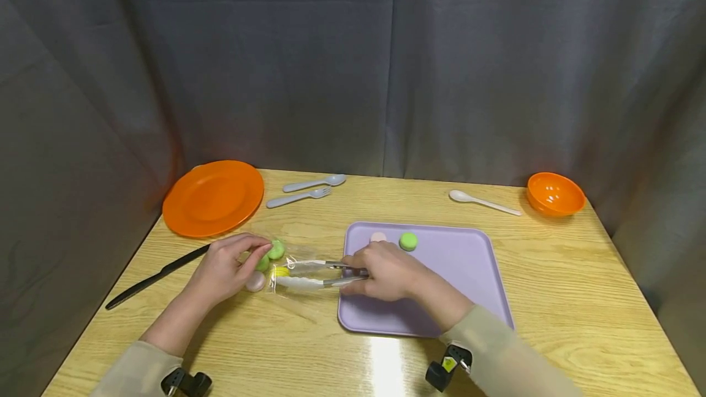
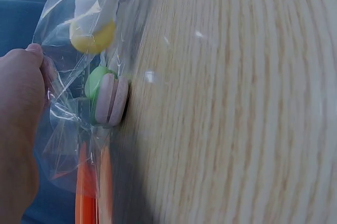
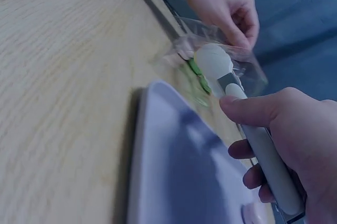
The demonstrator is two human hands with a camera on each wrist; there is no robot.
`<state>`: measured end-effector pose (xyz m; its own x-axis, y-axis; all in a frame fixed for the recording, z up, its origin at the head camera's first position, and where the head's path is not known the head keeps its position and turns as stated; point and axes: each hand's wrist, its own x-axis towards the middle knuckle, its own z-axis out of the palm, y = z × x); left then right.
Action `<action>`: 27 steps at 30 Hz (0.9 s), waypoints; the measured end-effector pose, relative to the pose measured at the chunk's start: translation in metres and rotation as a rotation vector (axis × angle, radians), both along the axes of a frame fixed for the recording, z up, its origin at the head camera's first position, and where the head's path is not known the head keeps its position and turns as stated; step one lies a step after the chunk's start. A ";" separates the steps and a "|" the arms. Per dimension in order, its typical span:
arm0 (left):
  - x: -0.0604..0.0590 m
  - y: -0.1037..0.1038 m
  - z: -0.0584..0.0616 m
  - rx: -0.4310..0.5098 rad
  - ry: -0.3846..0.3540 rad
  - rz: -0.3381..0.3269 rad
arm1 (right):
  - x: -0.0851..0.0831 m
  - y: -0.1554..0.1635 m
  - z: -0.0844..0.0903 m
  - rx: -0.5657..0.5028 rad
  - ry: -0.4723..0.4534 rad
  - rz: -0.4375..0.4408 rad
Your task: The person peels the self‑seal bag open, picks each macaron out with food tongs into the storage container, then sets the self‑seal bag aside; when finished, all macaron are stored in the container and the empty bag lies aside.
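My left hand (image 1: 223, 268) pinches the edge of a clear plastic bag (image 2: 66, 166) between thumb and fingers. Held in my right hand (image 1: 391, 271), a pair of tongs (image 3: 271, 166) reaches with its white tips into the bag. A yellow macaron (image 1: 282, 271) sits between those tips. Two green macarons (image 1: 276, 249) and a pale pink macaron (image 2: 108, 100) lie low in the bag, close to the tabletop. Under my right hand is a lilac tray (image 1: 458, 262), bearing a green macaron (image 1: 408, 241) and a pale pink macaron (image 1: 378, 237) near its back edge.
An orange plate (image 1: 215, 198) stands at the back left, with a black knife (image 1: 157, 277) in front of it. A grey spoon (image 1: 314, 183) and fork (image 1: 298, 197) lie behind the bag. At the back right are a white spoon (image 1: 485, 203) and an orange bowl (image 1: 555, 195).
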<state>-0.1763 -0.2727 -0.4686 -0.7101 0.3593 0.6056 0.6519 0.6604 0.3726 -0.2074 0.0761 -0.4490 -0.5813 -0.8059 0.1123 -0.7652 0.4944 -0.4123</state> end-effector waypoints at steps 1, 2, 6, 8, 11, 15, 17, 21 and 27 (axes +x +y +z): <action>0.000 0.000 0.000 0.001 0.006 0.001 | 0.000 0.004 0.002 0.000 -0.002 -0.012; 0.000 0.000 0.000 0.003 0.012 0.000 | 0.000 0.008 0.004 0.001 -0.001 -0.024; 0.000 0.001 0.000 0.009 0.031 0.002 | 0.000 0.027 0.011 -0.019 -0.019 -0.041; 0.000 0.002 0.000 0.010 0.035 0.000 | 0.000 0.039 0.015 -0.039 -0.040 -0.045; -0.001 0.002 0.000 0.007 0.031 0.001 | 0.002 0.057 0.020 -0.054 -0.063 -0.072; -0.001 0.000 -0.001 0.003 0.008 0.013 | 0.005 0.080 0.025 -0.067 -0.065 -0.113; -0.001 0.001 -0.002 0.002 -0.003 0.016 | 0.007 0.091 0.027 -0.078 -0.063 -0.127; 0.000 0.001 -0.002 0.002 -0.002 0.011 | 0.008 0.114 0.032 -0.093 -0.059 -0.166; 0.000 0.002 -0.001 0.012 0.018 0.000 | 0.011 0.147 0.038 -0.098 -0.084 -0.230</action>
<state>-0.1767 -0.2705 -0.4696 -0.6990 0.3516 0.6227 0.6585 0.6561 0.3688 -0.1961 0.2227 -0.4115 -0.7588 -0.6387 0.1275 -0.5983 0.6062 -0.5240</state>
